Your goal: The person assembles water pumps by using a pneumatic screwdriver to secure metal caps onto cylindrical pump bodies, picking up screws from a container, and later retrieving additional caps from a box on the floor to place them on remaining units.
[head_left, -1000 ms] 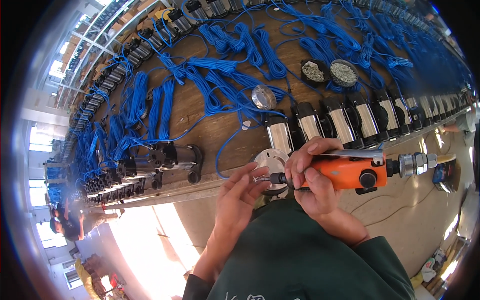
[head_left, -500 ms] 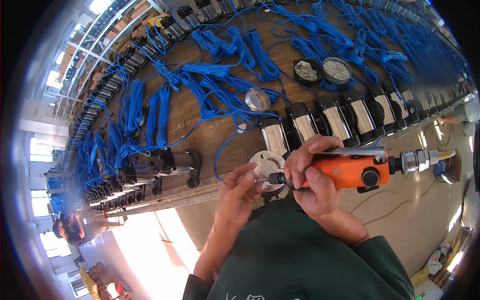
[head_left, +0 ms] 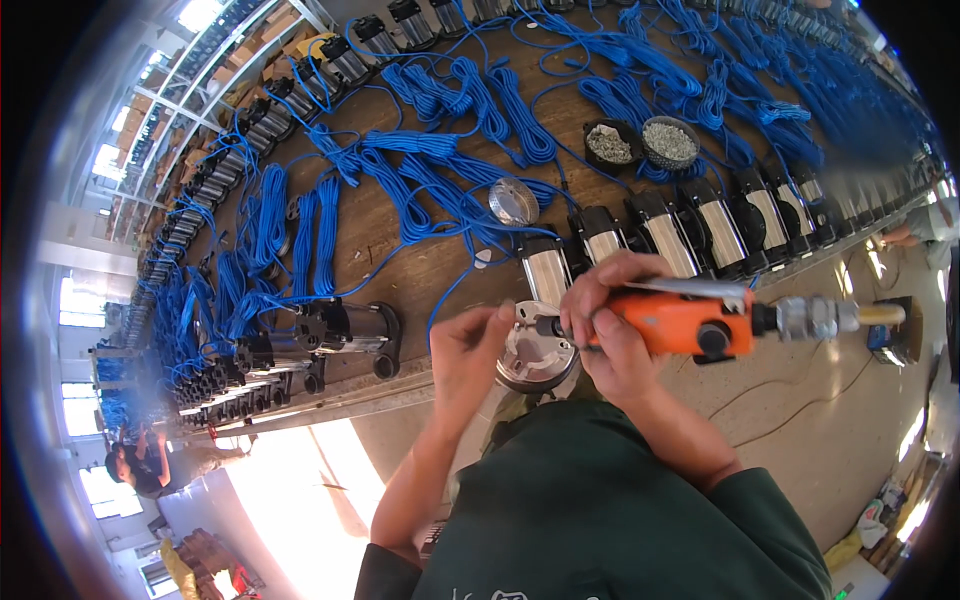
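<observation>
My right hand (head_left: 618, 345) is wrapped round an orange air screwdriver (head_left: 695, 322) with a silver lever along its top. The tool lies level, its dark chuck pointing left and a metal hose fitting (head_left: 815, 318) at its right end. At the chuck's tip the fingers of my left hand (head_left: 462, 360) are pinched together; what sits between them is too small to make out. Just below the chuck is the open round end of a silver motor-like unit (head_left: 535, 362) at the table's edge. A similar metal-bodied unit (head_left: 547, 272) lies right behind it.
Coiled blue cables (head_left: 410, 190) spread over the brown table (head_left: 340, 250). Two bowls of small metal parts (head_left: 668, 143) and a shallow metal dish (head_left: 513, 202) stand among them. Rows of similar units line the edges. Another person (head_left: 150, 465) is at the far left; hoses trail on the floor.
The screwdriver and my right hand have shifted slightly left. My left hand has moved a little up and left and turned, and more of the round unit below shows now.
</observation>
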Tool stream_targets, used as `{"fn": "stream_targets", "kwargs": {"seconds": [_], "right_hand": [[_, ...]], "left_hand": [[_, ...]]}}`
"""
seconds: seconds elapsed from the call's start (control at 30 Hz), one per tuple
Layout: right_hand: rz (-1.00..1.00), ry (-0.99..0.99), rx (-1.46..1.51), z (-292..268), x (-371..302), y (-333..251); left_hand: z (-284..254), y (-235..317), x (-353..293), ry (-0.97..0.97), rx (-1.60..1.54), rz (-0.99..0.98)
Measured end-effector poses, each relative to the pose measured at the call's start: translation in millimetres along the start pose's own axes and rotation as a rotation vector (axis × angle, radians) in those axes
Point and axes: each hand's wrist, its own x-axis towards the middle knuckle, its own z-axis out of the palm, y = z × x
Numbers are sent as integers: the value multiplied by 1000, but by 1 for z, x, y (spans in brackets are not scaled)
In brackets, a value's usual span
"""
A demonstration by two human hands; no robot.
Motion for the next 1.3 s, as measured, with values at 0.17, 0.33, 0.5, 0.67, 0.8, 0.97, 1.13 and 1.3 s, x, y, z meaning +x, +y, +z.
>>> {"fn": "stream_targets", "kwargs": {"seconds": [0.17, 0.33, 0.5, 0.67, 0.8, 0.97, 1.13, 1.3], "right_hand": [[104, 1, -154, -17, 8, 31], [142, 22, -114, -17, 10, 37], [196, -15, -195, -14, 13, 39], [211, -26, -285, -7, 15, 42], [212, 2, -296, -3, 17, 46], [240, 8, -309, -1, 17, 46], [197, 43, -257, -3, 17, 54], [217, -22, -312, -4, 18, 53]], "left_hand": [[-8, -25, 35, -60, 305, 299], [-6, -40, 40, -47, 118, 297], [-13, -40, 36, -71, 111, 207], [-25, -47, 31, -105, 3, 82], [-27, -47, 27, -63, -89, 3], [-30, -46, 30, -63, -138, -63], [-29, -48, 30, -63, -131, -45], [-34, -50, 29, -46, -190, -113]]}}
